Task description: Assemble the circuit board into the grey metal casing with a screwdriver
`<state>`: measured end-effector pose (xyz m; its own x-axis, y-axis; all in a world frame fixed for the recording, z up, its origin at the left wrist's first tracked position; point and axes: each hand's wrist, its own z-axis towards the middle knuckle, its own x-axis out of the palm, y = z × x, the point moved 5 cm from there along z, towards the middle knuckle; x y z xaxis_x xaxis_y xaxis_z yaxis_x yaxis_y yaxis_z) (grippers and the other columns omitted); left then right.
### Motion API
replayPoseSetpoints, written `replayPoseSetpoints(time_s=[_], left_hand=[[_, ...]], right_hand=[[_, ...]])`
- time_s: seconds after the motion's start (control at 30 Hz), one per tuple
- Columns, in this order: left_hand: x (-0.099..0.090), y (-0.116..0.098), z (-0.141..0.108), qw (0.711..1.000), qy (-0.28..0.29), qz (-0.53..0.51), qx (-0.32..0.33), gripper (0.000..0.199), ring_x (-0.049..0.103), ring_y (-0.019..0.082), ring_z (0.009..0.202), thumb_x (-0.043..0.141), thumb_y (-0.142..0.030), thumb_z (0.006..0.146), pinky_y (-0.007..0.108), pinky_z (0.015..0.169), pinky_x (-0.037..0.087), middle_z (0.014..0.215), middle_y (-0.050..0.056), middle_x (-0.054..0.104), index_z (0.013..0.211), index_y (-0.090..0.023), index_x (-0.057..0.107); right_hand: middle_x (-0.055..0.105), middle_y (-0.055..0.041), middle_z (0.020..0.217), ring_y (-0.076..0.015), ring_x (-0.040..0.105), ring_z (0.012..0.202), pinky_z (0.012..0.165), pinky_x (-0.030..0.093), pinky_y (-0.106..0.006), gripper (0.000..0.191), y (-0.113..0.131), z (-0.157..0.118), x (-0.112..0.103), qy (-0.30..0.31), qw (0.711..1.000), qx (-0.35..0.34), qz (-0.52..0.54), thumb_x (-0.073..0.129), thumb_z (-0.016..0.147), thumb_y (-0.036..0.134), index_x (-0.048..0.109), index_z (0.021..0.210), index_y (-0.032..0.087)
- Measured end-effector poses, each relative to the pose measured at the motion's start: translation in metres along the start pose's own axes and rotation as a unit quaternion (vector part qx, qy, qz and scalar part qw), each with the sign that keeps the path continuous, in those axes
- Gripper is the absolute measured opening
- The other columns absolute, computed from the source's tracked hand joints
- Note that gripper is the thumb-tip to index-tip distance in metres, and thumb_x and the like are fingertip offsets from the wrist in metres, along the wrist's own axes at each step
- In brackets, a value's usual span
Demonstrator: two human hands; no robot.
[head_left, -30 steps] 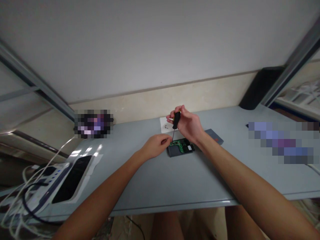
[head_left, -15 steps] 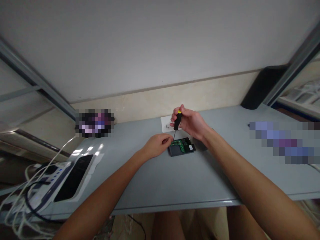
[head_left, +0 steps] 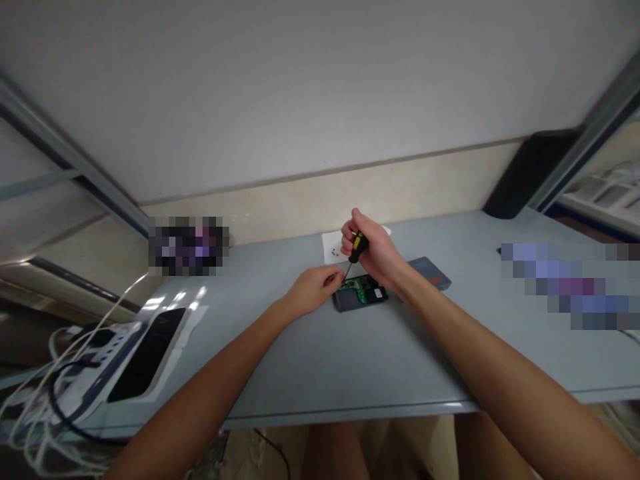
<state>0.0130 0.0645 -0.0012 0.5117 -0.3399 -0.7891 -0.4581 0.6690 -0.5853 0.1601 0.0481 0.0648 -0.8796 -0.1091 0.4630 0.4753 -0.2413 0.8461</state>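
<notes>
My right hand (head_left: 373, 247) is wrapped around a black and yellow screwdriver (head_left: 359, 248), tilted with its shaft pointing down and to the left. The shaft runs to the upper left corner of a dark, opened device (head_left: 347, 300) with a green circuit board (head_left: 361, 290), lying on the table. At that same corner my left hand (head_left: 315, 288) has its fingers pinched together, close to the screwdriver tip. What those fingers hold, if anything, is hidden. Several tiny dark screws (head_left: 335, 253) rest on white paper (head_left: 329, 241) behind the device.
A flat grey-blue cover (head_left: 431, 272) lies right of the device, partly behind my right forearm. A phone (head_left: 147, 357), a power strip (head_left: 113, 347) and tangled cables (head_left: 50, 393) occupy the left end. A black cylinder (head_left: 525, 177) stands at the back right. Two areas are pixelated.
My right hand has rolled and the screwdriver handle now leans further to the right. My right forearm has shifted left, so more of the grey-blue cover shows. My left hand is nearly unmoved.
</notes>
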Motion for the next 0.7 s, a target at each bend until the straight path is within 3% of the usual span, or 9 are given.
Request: replayPoseSetpoints(time_s=[0.13,0.3,0.5,0.6,0.7], left_hand=[[0.000,-0.001,0.000,1.000,0.000,-0.002,0.002,0.033,0.048,0.013,0.066,0.048,-0.034,0.107,0.025,0.065,0.033,0.070,-0.004,0.052,0.079,-0.020,0.056],[0.000,-0.001,0.001,1.000,0.005,0.005,-0.003,0.033,0.050,0.015,0.068,0.047,-0.035,0.107,0.026,0.066,0.035,0.071,-0.003,0.056,0.081,-0.020,0.059],[0.000,0.000,-0.001,1.000,0.002,0.006,-0.002,0.030,0.052,0.015,0.069,0.048,-0.034,0.106,0.026,0.067,0.035,0.074,-0.003,0.058,0.082,-0.020,0.059],[0.000,0.001,0.000,1.000,-0.001,0.007,-0.006,0.029,0.052,0.014,0.068,0.049,-0.033,0.106,0.026,0.067,0.034,0.073,-0.003,0.058,0.082,-0.020,0.060],[0.000,0.001,0.000,1.000,-0.004,0.011,-0.007,0.029,0.052,0.014,0.067,0.049,-0.032,0.105,0.026,0.067,0.034,0.072,-0.003,0.058,0.083,-0.020,0.062]], right_hand=[[0.055,0.0026,0.067,-0.0133,0.050,0.063,0.062,0.041,-0.030,0.059,-0.001,0.003,-0.008,-0.032,0.998,-0.024,-0.040,0.079,0.083,0.077,0.054,0.074,0.024],[0.060,0.0015,0.067,-0.0141,0.056,0.063,0.064,0.044,-0.030,0.060,0.001,0.005,-0.012,-0.046,0.998,-0.001,-0.047,0.081,0.078,0.079,0.058,0.077,0.024],[0.040,0.0088,0.057,-0.0123,0.038,0.051,0.054,0.034,-0.030,0.059,0.000,0.005,0.001,-0.017,1.000,0.004,0.004,0.074,0.084,0.081,0.051,0.084,0.027],[0.038,0.0092,0.057,-0.0122,0.033,0.049,0.051,0.028,-0.030,0.062,0.000,0.002,0.005,-0.006,1.000,0.003,0.014,0.069,0.084,0.087,0.049,0.085,0.028],[0.041,0.0081,0.060,-0.0120,0.034,0.051,0.052,0.029,-0.029,0.059,0.001,0.000,0.005,0.009,0.999,0.005,0.031,0.075,0.085,0.080,0.049,0.084,0.027]])
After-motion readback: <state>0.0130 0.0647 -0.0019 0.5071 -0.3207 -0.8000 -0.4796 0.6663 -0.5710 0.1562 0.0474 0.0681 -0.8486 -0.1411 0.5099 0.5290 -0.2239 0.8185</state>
